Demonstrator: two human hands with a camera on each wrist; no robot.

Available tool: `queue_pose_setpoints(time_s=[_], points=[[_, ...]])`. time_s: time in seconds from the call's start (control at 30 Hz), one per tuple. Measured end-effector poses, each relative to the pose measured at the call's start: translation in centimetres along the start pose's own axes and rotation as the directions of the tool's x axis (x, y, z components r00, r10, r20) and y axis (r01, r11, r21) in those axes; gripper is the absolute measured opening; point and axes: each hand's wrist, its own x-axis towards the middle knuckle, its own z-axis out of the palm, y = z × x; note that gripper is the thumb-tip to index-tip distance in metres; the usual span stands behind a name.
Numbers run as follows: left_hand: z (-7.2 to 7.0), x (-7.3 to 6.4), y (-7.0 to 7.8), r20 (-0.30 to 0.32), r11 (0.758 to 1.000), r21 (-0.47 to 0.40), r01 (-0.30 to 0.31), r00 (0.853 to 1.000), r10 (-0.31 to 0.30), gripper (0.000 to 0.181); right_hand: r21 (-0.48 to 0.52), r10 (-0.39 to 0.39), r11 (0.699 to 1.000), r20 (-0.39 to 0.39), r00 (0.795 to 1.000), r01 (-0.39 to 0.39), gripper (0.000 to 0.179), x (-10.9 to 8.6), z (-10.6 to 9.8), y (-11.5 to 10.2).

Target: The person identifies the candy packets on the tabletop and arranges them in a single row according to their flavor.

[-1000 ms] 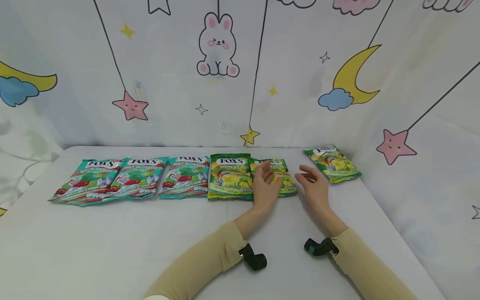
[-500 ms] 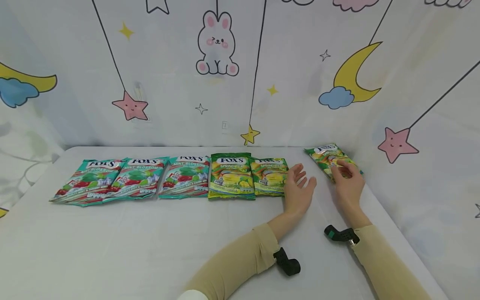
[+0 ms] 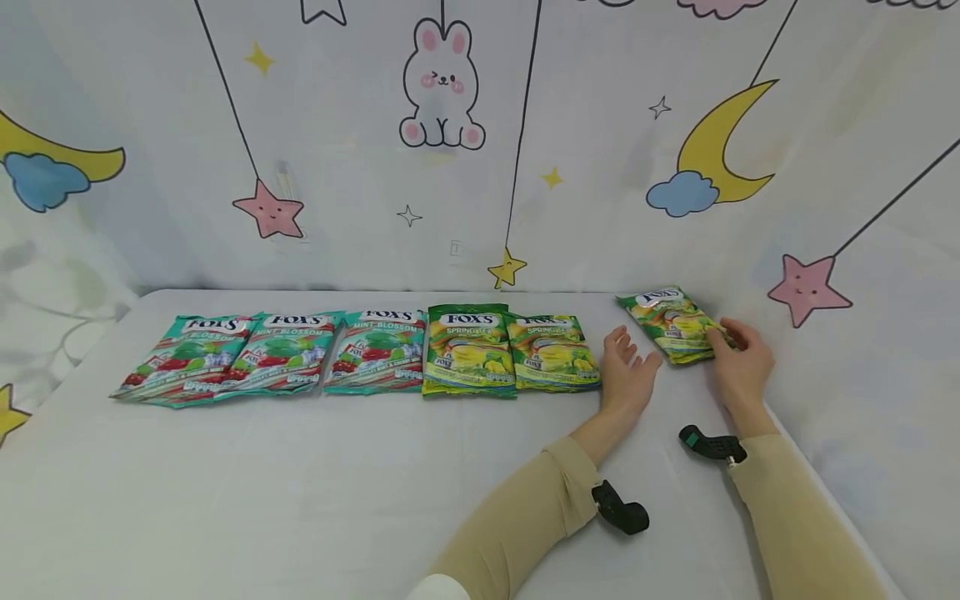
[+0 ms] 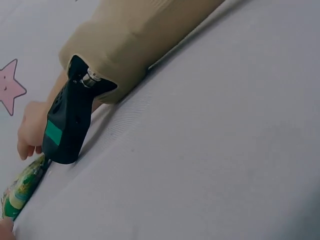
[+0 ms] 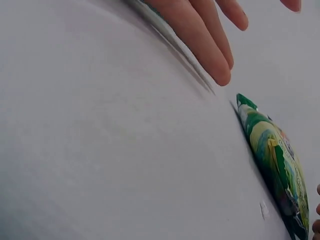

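A tilted green and yellow FOX'S candy bag (image 3: pixel 670 323) lies at the table's far right. My right hand (image 3: pixel 744 367) is at its right edge, thumb by the wrapper and fingers loosely bent; no grip on it shows. In the left wrist view that hand (image 4: pixel 34 127) hangs close over one end of the candy bag (image 4: pixel 24 187). My left hand (image 3: pixel 628 375) stands with spread, relaxed fingers between this bag and the row's last Spring Tea bag (image 3: pixel 553 354), holding nothing. The right wrist view shows left fingers (image 5: pixel 200 40) apart from the tilted candy bag (image 5: pixel 275 155).
Left of the hands, another Spring Tea bag (image 3: pixel 468 352) and several teal Mint Blossom bags (image 3: pixel 377 354) form a row along the back of the white table (image 3: pixel 300 492). A patterned curtain (image 3: pixel 352 150) hangs behind. Each sleeve carries a black wrist camera (image 3: pixel 621 508).
Both hands have moved right, away from the last bag in the row. My right hand has gone past the tilted candy bag's front to its right edge. The bags stay put.
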Motion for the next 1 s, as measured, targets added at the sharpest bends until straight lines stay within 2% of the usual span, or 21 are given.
queue_pose_setpoints(time_s=[0.17,0.33,0.5,0.77,1.0], points=[[0.7,1.1,-0.7,0.023,0.996,-0.012,0.089,0.996,-0.089,0.067,-0.069,0.015,0.998,0.056,0.998,-0.011,0.052,0.7,-0.4,0.2],[0.9,2.2,-0.7,0.080,0.992,-0.033,0.118,0.990,-0.115,0.071,-0.099,0.025,0.995,0.133,0.991,-0.011,0.058,1.2,-0.1,0.3],[1.2,3.0,-0.8,0.121,0.987,-0.042,0.155,0.981,-0.149,0.071,-0.110,0.008,0.994,0.143,0.990,0.008,0.059,1.4,-0.1,0.2],[1.7,4.5,-1.2,0.104,0.984,-0.062,0.168,0.982,-0.161,0.075,-0.148,-0.019,0.988,0.183,0.983,0.046,0.063,1.8,0.0,0.1],[1.7,5.1,-1.7,0.094,0.980,-0.070,0.187,0.979,-0.180,0.069,-0.139,-0.006,0.990,0.147,0.989,0.027,0.059,1.7,0.0,0.4]])
